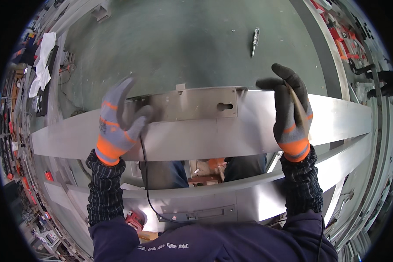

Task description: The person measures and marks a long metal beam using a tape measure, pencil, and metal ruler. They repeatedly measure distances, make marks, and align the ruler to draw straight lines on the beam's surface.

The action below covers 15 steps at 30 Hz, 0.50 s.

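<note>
We have the plate (192, 105) between our two hands, at the far edge of the long panel (183, 142), and its long axis runs left to right, much the same way as the panel. The slot (225, 106) is near the plate's right end.

Our left hand (115, 124) is the nearer one. Its thumb overlaps the plate's left end in this view, so the plate lies just to the right of those fingers. Blur hides whether the thumb touches the metal or hovers above it. The thumb and fingers stand spread, with a wide gap that opens toward the plate, and we see nothing pinched there.

Our right hand (284, 118) is past the plate's other end, clear of it, above the panel's right part. From these fingers the plate lies to the left. The upper fingertips are apart and point left, while a thin tan strip (298, 105) lies along the glove; we cannot tell whether the fingers grip it.

A small pale tab (180, 87) stands at the plate's far edge. A dark cable (146, 174) drops from beside our left hand toward our body, across a second panel (257, 198). Beyond the plate, on the green table (183, 43), a slim tool (255, 41) lies well apart from both hands, its long axis pointing roughly toward us.
</note>
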Each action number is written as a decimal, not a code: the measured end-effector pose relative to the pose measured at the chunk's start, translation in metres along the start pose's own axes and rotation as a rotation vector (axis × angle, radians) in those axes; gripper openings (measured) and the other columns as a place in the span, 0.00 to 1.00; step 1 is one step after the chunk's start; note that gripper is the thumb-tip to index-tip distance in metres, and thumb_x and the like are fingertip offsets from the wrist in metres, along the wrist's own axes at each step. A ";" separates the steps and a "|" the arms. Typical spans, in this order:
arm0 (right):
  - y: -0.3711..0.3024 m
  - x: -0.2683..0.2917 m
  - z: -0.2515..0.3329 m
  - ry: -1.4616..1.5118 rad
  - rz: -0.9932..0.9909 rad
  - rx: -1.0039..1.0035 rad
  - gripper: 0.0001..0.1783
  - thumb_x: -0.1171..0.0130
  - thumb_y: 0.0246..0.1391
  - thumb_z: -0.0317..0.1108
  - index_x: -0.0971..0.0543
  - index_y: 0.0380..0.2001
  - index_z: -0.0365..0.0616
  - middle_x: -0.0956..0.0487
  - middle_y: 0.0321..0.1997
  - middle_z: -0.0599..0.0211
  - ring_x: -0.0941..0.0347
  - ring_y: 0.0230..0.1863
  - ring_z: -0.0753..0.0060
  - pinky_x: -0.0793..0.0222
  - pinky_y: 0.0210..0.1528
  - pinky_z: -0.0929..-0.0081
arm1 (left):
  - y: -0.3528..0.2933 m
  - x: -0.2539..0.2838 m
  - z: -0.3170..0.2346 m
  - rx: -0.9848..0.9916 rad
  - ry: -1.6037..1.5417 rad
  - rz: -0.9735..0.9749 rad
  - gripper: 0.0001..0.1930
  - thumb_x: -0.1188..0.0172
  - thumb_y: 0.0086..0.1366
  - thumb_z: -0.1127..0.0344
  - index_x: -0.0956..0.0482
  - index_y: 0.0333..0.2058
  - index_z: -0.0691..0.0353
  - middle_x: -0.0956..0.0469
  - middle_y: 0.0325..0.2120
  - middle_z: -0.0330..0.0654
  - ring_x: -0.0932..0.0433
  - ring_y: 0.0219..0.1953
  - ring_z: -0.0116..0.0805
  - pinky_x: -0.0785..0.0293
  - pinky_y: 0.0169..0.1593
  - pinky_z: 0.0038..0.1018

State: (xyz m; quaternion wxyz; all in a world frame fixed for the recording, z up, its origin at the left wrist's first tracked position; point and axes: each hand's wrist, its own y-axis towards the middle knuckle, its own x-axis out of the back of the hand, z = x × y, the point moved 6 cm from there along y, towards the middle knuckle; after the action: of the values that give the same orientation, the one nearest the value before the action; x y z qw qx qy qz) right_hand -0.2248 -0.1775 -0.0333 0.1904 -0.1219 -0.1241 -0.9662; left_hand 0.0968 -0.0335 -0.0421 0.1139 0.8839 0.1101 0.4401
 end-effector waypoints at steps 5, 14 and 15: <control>-0.018 -0.016 0.030 -0.107 0.144 0.047 0.18 0.50 0.71 0.34 0.20 0.53 0.31 0.16 0.37 0.62 0.21 0.39 0.75 0.25 0.44 0.74 | 0.032 -0.033 -0.053 -0.179 0.290 0.183 0.42 0.25 0.54 0.51 0.29 0.65 0.60 0.26 0.60 0.52 0.29 0.63 0.55 0.40 0.71 0.49; -0.023 -0.038 0.012 -0.136 0.186 0.052 0.09 0.40 0.61 0.24 0.19 0.44 0.37 0.16 0.39 0.55 0.17 0.35 0.61 0.21 0.40 0.71 | 0.022 -0.057 -0.043 -0.147 0.205 0.172 0.42 0.23 0.51 0.48 0.26 0.63 0.58 0.22 0.52 0.47 0.25 0.54 0.50 0.37 0.64 0.46; -0.022 -0.041 0.013 -0.164 0.201 0.098 0.09 0.40 0.61 0.23 0.18 0.44 0.38 0.16 0.39 0.55 0.17 0.35 0.59 0.21 0.40 0.70 | 0.021 -0.058 -0.043 -0.151 0.204 0.167 0.42 0.23 0.51 0.48 0.26 0.63 0.57 0.22 0.52 0.47 0.25 0.54 0.50 0.37 0.64 0.46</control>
State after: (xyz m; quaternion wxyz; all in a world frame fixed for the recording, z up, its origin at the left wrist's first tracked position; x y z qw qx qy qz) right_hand -0.1944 -0.1404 -0.0373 0.2811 -0.2028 -0.1735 -0.9218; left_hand 0.0304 -0.0659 -0.0543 0.1313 0.8297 0.0137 0.5424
